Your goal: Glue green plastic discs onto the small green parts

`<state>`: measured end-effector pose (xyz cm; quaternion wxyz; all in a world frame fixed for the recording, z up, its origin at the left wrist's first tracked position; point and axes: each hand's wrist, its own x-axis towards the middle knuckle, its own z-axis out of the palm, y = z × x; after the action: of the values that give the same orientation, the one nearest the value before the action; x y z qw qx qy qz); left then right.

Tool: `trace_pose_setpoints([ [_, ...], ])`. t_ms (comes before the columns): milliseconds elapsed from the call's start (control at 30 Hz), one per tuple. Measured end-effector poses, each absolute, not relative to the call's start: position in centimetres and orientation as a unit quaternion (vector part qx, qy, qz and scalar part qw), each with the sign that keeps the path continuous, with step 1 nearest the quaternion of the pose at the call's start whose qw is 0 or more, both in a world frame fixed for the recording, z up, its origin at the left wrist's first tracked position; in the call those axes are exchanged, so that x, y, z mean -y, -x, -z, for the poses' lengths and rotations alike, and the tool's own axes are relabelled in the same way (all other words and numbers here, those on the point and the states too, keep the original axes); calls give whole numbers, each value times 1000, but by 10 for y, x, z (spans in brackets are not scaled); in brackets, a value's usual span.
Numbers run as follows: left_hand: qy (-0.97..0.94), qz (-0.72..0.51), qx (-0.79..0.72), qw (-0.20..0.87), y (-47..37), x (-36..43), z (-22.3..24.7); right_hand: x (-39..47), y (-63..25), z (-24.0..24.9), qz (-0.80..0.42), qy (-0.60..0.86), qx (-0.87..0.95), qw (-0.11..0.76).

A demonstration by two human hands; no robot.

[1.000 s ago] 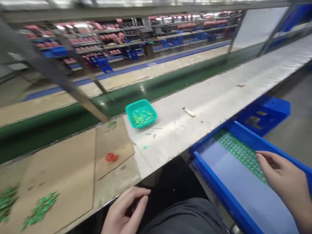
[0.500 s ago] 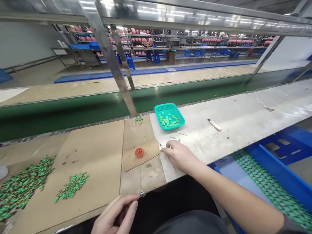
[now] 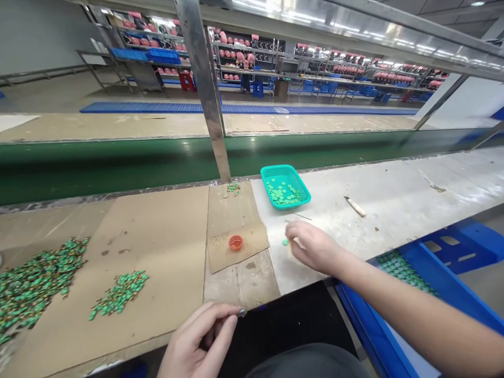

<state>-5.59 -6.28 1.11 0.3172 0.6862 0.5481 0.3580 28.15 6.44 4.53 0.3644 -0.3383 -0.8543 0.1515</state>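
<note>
My left hand point(image 3: 202, 338) is closed in a pinch at the table's front edge. A small shiny metal piece point(image 3: 241, 312), too small to name, shows at its fingertips. My right hand point(image 3: 313, 245) is over the white sheet with its fingers curled together; what they hold, if anything, is hidden. Beside those fingertips is a green disc point(image 3: 285, 242); I cannot tell whether they touch it. A turquoise basket point(image 3: 305, 192) with many green discs stands behind my right hand. Between my hands, farther back, a small orange cup point(image 3: 235, 243) rests on a cardboard piece point(image 3: 220, 258).
Green and brown small parts lie in a large pile point(image 3: 43, 283) and a smaller pile point(image 3: 120, 294) on cardboard at left. A few more parts point(image 3: 233, 187) lie by the metal post point(image 3: 214, 126). A knife point(image 3: 355, 206) lies at right. A blue bin point(image 3: 452, 281) sits below the table.
The view has shifted. My right hand has turned and moved right over the white sheet, and a green disc now shows by its fingertips. My left hand keeps its pinch.
</note>
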Motion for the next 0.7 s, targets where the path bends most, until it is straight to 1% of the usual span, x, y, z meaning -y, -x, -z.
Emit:
trace_pose_setpoints([
  [67, -674, -365, -543, 342, 43, 59, -15, -41, -279, -50, -170, 389, 782, 457],
  [100, -668, -372, -539, 353, 35, 57, -17, -29, -277, -52, -183, 407, 751, 487],
  [200, -622, -396, -536, 411, 5, 47, -28, 6, -263, -55, -223, 429, 701, 525],
  [267, -560, -387, -527, 510, -14, 40, -35, 24, -254, -56, -224, 410, 711, 525],
  [367, -426, -324, -469, 703, -34, 34, -44, 39, -245, -57, -162, 343, 796, 472],
  [433, -343, -306, -434, 774, -41, 34, -46, 44, -242, -57, -116, 312, 830, 447],
  [500, -285, -322, -419, 799, -46, 37, -45, 45, -239, -54, -99, 307, 832, 451],
  [567, -253, -344, -417, 802, -52, 41, -40, 46, -234, -48, -94, 322, 813, 475],
  [700, -303, -330, -443, 776, -66, 47, -29, 44, -232, -35, -104, 379, 770, 503],
])
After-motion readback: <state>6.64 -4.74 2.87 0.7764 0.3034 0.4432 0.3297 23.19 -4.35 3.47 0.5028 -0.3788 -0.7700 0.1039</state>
